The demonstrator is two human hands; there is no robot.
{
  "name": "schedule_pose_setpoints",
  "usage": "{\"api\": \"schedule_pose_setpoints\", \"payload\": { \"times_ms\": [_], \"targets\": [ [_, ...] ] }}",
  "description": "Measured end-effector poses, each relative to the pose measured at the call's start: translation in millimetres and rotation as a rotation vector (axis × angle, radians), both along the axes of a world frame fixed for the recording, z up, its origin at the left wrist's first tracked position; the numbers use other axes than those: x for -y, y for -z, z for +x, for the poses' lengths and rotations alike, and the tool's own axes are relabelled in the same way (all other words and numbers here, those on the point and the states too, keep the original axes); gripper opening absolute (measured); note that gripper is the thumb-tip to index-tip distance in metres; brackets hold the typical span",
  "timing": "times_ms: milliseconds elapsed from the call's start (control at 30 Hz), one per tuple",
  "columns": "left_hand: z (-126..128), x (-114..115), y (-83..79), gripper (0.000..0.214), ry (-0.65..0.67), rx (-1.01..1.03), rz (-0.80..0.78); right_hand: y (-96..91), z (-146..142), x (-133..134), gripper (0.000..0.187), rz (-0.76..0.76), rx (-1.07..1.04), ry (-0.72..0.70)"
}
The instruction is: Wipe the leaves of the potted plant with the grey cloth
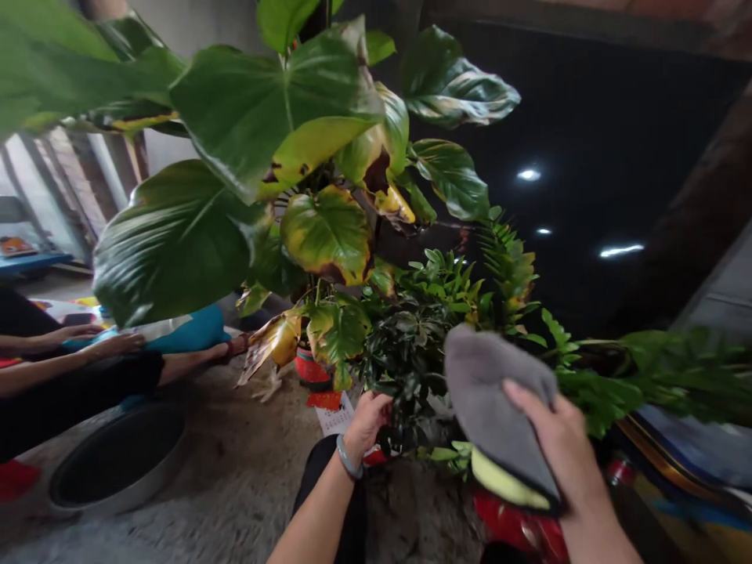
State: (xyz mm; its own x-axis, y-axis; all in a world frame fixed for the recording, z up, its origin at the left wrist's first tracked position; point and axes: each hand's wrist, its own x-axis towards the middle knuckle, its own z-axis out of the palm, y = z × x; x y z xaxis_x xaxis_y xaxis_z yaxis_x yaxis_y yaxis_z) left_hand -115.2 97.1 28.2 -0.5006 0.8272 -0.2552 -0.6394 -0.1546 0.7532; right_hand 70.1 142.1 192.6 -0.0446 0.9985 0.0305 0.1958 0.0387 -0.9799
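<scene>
My right hand (564, 446) grips a cleaning cloth (493, 392), grey on one side and pale yellow on the other, raised in front of the potted plants. A bracelet (348, 458) circles the wrist of my left hand (369, 423), whose fingers are curled closed at the edge of a bushy plant with small dark leaves (405, 352). Whatever those fingers pinch is hidden. Above and behind, a tall plant with broad leaves (282, 102) spreads out, some of its leaves yellowed and browned (329, 231). Its red pot (311, 368) shows beneath.
At the left another person's hands (117, 343) rest near a blue item, with a wide dark basin (121, 454) on the floor below. A dark glossy panel (587, 172) stands behind the plants. Red paper (324, 400) lies near the pot; leafy stems (646, 368) reach right.
</scene>
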Motion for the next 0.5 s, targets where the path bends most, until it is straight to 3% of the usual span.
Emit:
{"api": "schedule_pose_setpoints", "payload": {
  "times_ms": [67,133,200,300,367,400,433,500],
  "targets": [
    [1.1,0.6,-3.0,0.028,0.016,0.030,0.015,-8.0,-4.1,-29.5,0.048,0.133,-0.119,0.230],
    [2.9,1.2,-5.6,0.031,0.012,0.054,0.033,-2.6,-16.4,-50.0,0.049,0.080,-0.219,0.258],
    [4.3,1.3,-6.5,0.031,-0.010,0.056,0.043,14.6,-30.4,-47.6,0.042,-0.038,-0.224,0.159],
    [3.6,0.2,-4.5,0.032,-0.060,0.048,0.011,42.5,-39.4,-8.7,0.030,-0.161,-0.159,-0.089],
    [1.5,-0.9,-2.1,0.033,-0.082,0.026,-0.028,49.3,-34.4,13.3,0.032,-0.103,-0.094,-0.275],
    [0.3,-1.4,-1.0,0.033,-0.087,0.012,-0.040,48.0,-29.6,15.9,0.035,-0.061,-0.082,-0.285],
    [-0.8,-1.8,-0.3,0.033,-0.087,-0.004,-0.045,44.5,-24.3,11.6,0.038,-0.011,-0.077,-0.234],
    [-1.9,-2.3,0.0,0.033,-0.077,-0.038,-0.035,35.0,-14.8,-13.4,0.044,0.063,-0.085,0.034]
  ]
}}
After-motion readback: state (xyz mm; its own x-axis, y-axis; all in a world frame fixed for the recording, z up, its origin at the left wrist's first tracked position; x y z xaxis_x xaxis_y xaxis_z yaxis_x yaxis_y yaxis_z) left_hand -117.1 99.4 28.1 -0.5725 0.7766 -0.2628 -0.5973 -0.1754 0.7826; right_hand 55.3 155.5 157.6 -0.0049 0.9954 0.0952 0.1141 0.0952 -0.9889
